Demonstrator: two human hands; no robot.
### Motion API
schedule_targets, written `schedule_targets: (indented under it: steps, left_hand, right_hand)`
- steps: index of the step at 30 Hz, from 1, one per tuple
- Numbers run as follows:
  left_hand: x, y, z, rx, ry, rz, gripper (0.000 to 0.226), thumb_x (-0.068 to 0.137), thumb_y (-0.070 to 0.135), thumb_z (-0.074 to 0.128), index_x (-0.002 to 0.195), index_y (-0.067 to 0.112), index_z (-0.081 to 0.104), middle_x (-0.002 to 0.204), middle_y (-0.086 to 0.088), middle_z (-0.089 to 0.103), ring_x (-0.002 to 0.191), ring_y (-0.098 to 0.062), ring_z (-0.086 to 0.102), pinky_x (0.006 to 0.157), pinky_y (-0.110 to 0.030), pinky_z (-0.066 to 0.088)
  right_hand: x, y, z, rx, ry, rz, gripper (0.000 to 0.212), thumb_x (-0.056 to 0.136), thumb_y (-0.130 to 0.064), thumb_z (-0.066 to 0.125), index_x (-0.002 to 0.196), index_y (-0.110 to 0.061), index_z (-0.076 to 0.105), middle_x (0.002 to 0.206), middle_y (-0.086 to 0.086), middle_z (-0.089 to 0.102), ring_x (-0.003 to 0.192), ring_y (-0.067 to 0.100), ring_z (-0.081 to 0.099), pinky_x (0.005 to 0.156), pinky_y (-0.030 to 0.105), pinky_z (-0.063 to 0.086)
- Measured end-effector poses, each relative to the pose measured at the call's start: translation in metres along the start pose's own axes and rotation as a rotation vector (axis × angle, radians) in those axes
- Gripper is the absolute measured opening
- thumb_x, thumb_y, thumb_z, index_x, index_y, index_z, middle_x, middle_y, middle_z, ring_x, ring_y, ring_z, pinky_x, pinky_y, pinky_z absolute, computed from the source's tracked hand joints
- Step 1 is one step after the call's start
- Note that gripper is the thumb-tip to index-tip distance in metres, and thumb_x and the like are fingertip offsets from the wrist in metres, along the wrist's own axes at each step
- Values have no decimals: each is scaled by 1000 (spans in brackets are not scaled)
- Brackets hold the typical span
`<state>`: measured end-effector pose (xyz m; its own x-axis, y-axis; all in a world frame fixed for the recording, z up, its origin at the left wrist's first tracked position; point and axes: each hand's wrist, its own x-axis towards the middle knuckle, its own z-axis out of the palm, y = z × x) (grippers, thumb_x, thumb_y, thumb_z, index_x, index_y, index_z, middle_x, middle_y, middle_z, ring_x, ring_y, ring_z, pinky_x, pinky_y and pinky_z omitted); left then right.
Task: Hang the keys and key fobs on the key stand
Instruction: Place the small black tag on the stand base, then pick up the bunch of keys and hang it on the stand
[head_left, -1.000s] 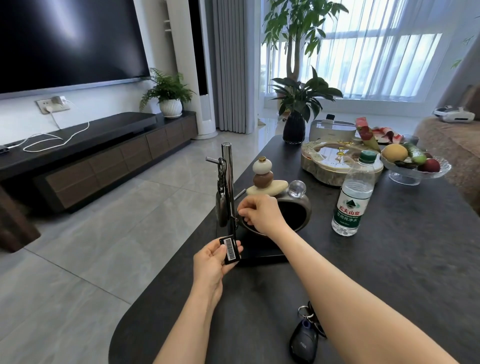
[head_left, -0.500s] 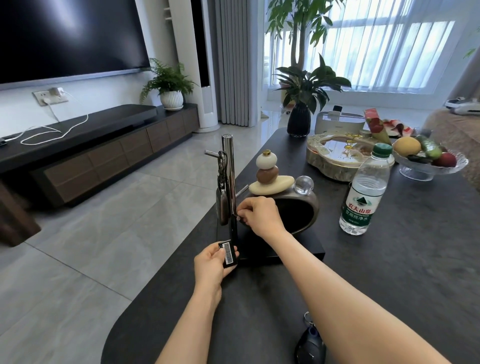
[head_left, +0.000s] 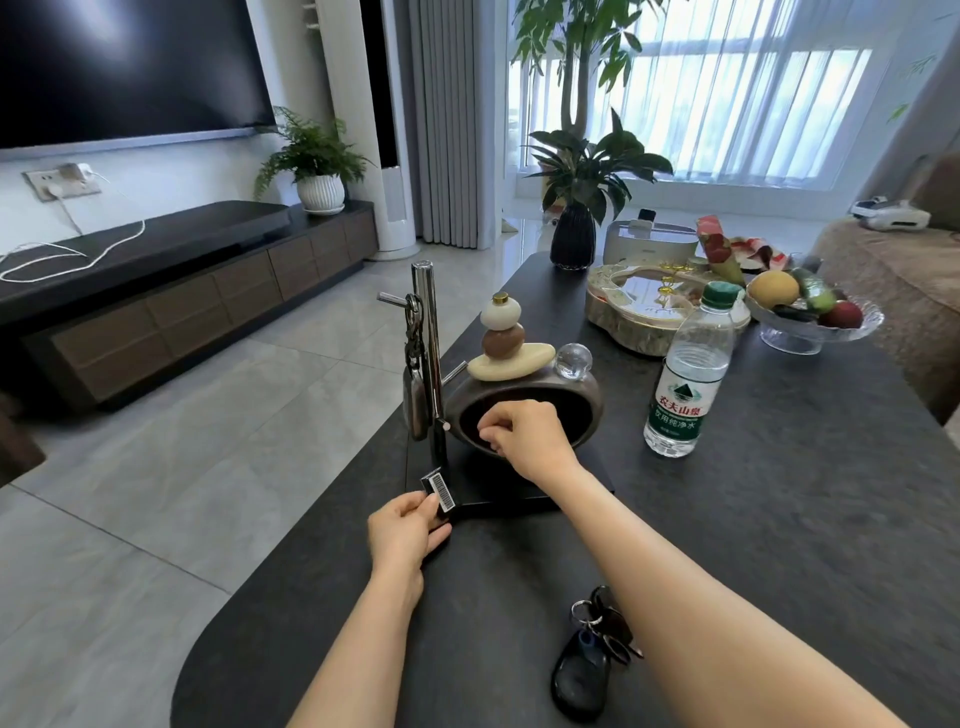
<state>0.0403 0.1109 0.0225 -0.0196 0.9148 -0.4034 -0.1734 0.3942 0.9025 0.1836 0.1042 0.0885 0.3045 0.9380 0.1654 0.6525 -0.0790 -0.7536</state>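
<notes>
The key stand (head_left: 427, 364) is a chrome pole with short pegs on a black base (head_left: 519, 499), at the dark table's left edge. A dark key fob (head_left: 415, 400) hangs by a chain from the top left peg. My left hand (head_left: 405, 530) pinches a small black fob with a barcode label (head_left: 440, 491) just in front of the pole's foot. My right hand (head_left: 524, 439) hovers right of the lower peg (head_left: 445, 426), fingertips pinched together; nothing shows between them. A key bunch with a black fob (head_left: 587, 670) lies on the table by my right forearm.
On the stand's base sits a dark round ornament (head_left: 587, 395) topped with stacked stones and a glass ball. A water bottle (head_left: 688, 374) stands to its right. Behind are a tray (head_left: 623, 317), a fruit bowl (head_left: 815, 322) and a potted plant (head_left: 574, 234). The table edge (head_left: 291, 545) drops to tiled floor on the left.
My right hand has drawn back a little to the right, off the pole and lower peg. My left hand still holds the barcode fob, now slightly lower by the base.
</notes>
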Motion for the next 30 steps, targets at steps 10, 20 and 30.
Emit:
schedule_targets:
  steps: [10, 20, 30]
  left_hand:
    - [-25, -4, -3, 58, 220, 117, 23, 84, 1, 50, 105, 2, 59, 96, -11, 58, 67, -18, 55, 65, -31, 50]
    - [-83, -37, 30, 585, -180, 329, 20, 75, 7, 63, 94, 8, 69, 95, -11, 72, 86, -20, 64, 82, -22, 46]
    - [-102, -66, 40, 981, -330, 457, 33, 78, -1, 47, 103, 8, 67, 114, -12, 63, 109, -26, 54, 87, -27, 40]
  right_hand:
    - [-26, 1, -21, -59, -40, -7, 10, 77, -13, 62, 81, -16, 71, 71, 4, 68, 82, 25, 64, 84, 43, 53]
    - [-79, 47, -53, -216, -222, 44, 13, 73, -15, 70, 85, -17, 73, 91, 6, 75, 85, 17, 64, 87, 35, 51]
    - [-127, 68, -46, -452, -329, 142, 25, 66, -45, 69, 83, -27, 72, 95, -1, 71, 92, 17, 61, 72, 29, 45]
